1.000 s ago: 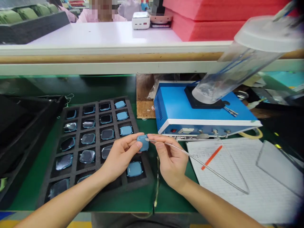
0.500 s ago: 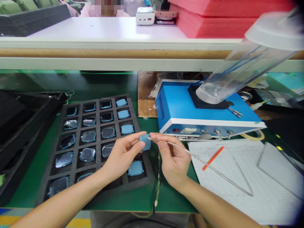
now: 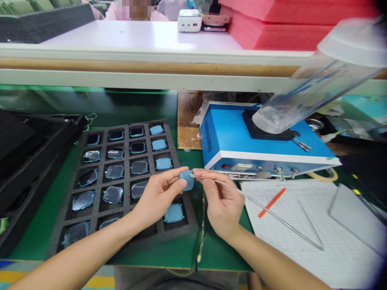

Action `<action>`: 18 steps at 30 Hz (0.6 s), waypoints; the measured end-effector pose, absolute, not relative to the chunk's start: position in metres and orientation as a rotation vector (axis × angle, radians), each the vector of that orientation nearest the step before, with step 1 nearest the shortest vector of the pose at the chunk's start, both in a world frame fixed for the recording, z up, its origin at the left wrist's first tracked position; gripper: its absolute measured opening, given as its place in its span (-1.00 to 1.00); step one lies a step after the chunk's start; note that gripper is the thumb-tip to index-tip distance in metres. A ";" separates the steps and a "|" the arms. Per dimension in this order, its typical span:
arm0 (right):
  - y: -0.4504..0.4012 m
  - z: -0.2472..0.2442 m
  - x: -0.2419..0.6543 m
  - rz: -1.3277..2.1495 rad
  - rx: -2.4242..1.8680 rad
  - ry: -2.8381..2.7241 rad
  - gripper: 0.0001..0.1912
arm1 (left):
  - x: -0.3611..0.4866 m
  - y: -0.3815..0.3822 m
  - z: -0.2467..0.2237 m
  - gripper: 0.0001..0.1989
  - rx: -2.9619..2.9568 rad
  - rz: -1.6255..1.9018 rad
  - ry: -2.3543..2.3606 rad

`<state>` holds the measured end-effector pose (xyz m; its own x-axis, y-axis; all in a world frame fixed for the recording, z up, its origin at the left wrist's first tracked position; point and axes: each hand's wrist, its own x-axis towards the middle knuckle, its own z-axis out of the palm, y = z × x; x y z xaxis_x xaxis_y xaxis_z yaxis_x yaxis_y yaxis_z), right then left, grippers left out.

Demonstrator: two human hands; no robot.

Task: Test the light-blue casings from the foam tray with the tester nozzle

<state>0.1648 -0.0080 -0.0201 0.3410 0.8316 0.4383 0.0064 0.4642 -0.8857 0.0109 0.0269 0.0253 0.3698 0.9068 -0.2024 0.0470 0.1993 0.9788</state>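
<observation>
Between the thumb and fingers of my left hand (image 3: 159, 195) is a blue smartwatch case (image 3: 188, 183), held just over the right part of a black foam tray (image 3: 190, 215). My right hand (image 3: 225, 203) pinches the end of a thin grey cable (image 3: 281, 219), whose small connector tip meets the case's upper edge. Fingers partly cover both the case and the tip. From my hand the cable loops right and runs back to the front of a blue box-shaped device (image 3: 256, 149). Several smartwatches fill tray compartments, some screen up, the right column back up, like this watch case (image 3: 173, 213).
A clear plastic tube (image 3: 305, 96) leans above the device. Right of my hand, a red strip (image 3: 272, 202) lies on lined paper sheets (image 3: 302, 266). Black foam trays (image 3: 39, 161) stand at left. Behind the shelf (image 3: 136, 38), with its red foam blocks (image 3: 287, 34), sits a person (image 3: 111, 12).
The whole view has shifted slightly, so things appear a little further right. Both hands keep the same grip, and the cable tip stays at the watch case.
</observation>
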 end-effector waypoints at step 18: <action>-0.009 -0.020 0.166 0.655 -0.971 -1.103 -0.85 | 0.010 0.028 0.023 -0.51 1.247 0.805 1.032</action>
